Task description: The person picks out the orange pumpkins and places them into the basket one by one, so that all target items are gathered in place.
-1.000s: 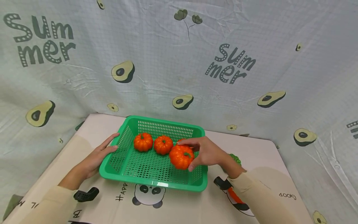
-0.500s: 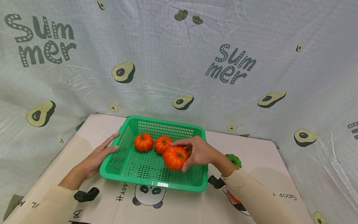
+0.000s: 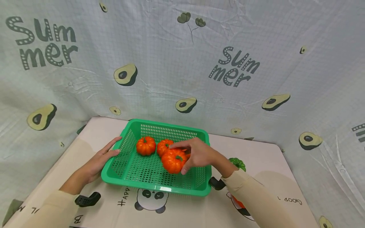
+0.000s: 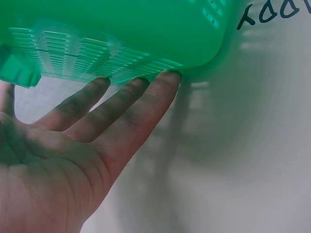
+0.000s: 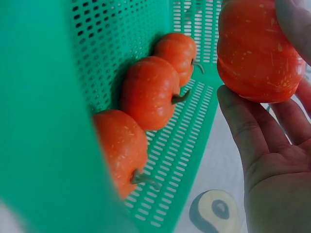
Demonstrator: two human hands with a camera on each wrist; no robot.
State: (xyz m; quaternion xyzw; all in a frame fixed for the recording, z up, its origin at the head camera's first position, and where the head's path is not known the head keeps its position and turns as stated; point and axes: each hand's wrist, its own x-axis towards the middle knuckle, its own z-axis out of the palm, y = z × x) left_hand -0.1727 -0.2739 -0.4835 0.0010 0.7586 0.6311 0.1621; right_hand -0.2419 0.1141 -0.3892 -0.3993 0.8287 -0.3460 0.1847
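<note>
A green plastic basket (image 3: 154,191) stands on the table. My left hand (image 3: 98,160) holds its left rim, thumb over the edge; in the left wrist view the other fingers (image 4: 131,114) extend straight against the outer wall. My right hand (image 3: 196,155) grips an orange pumpkin (image 3: 172,161) with a green stem, held above the basket's right half. The right wrist view shows it between thumb and fingers (image 5: 243,126). Three more pumpkins line the far wall: a left one (image 3: 145,146), a middle one (image 3: 163,146) and a right one (image 5: 175,56), mostly hidden by my hand in the head view.
A bumpy green item (image 3: 238,163) lies right of the basket, partly behind my right forearm. Black wrist-camera parts show by both wrists, one (image 3: 88,199) at the left. A printed cloth (image 3: 159,63) hangs behind the table, which bears panda drawings (image 3: 152,200).
My right hand has moved the pumpkin left across the basket, now overlapping the middle pumpkin in the head view. More of the green item shows. My left hand has stayed at the rim.
</note>
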